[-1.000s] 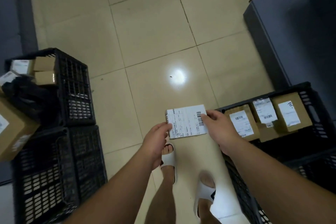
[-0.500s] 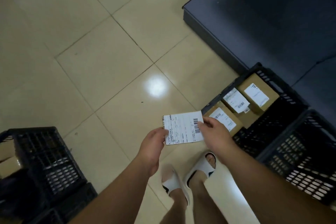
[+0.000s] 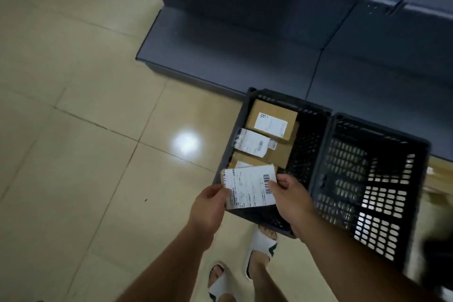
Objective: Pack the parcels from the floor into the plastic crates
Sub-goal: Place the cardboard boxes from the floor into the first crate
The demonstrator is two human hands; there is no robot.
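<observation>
Holding parcel (image 3: 248, 187) now over crate (image 3: 307, 115) — both hands' grip unchanged

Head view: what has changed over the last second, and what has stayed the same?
The person has turned right and stepped to the crate with parcels, carrying the labelled parcel from above bare floor to above that crate's near end. The crates on the left have left the view; an empty crate now shows alongside. Unchanged: the left hand and right hand still hold the parcel by its ends, and the boxes in the crate lie as before.
</observation>
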